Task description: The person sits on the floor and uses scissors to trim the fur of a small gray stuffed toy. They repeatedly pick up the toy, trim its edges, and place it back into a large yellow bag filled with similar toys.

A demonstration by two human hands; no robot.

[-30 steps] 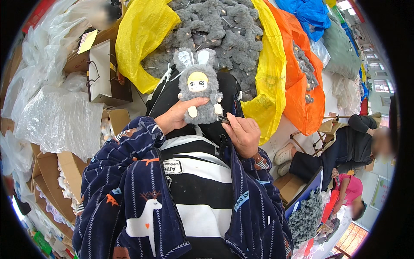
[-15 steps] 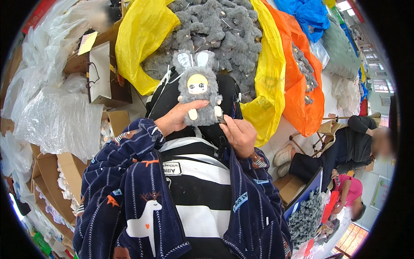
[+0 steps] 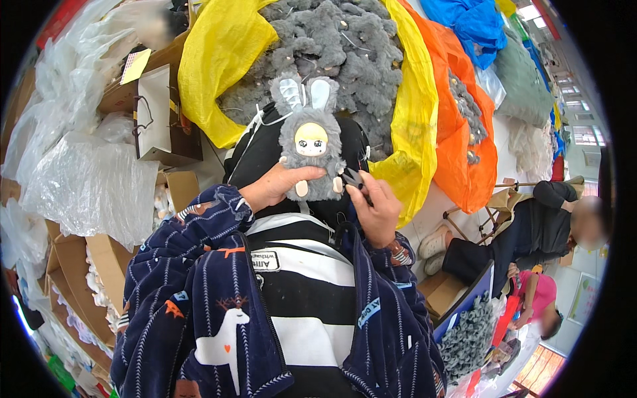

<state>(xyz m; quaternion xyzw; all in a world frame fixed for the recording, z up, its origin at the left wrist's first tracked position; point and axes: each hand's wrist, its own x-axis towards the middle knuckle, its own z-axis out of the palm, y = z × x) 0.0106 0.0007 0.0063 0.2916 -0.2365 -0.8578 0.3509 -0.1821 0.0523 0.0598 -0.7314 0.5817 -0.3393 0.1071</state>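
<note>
A grey plush bunny doll (image 3: 321,144) lies upright over my lap, with pale-lined ears, a yellow-fringed doll face and small cream feet. My left hand (image 3: 279,184) grips its lower body from the left, thumb laid across the belly. Close to the doll's foot on the right, my right hand (image 3: 375,211) holds small dark thread snips (image 3: 354,179), whose blades are parted and point toward the doll. Whether the blades touch the plush I cannot tell.
Past my knees stands a yellow sack (image 3: 415,119) full of grey plush pieces (image 3: 332,40). An orange sack (image 3: 458,113) with more is beside it. Cardboard boxes (image 3: 109,272) and clear plastic sheeting (image 3: 89,189) fill the left. Another person (image 3: 511,229) sits at right.
The doll has shifted slightly right and down, with my left hand on it. My right hand has moved a little right, and the snips' blades now show more plainly, spread apart.
</note>
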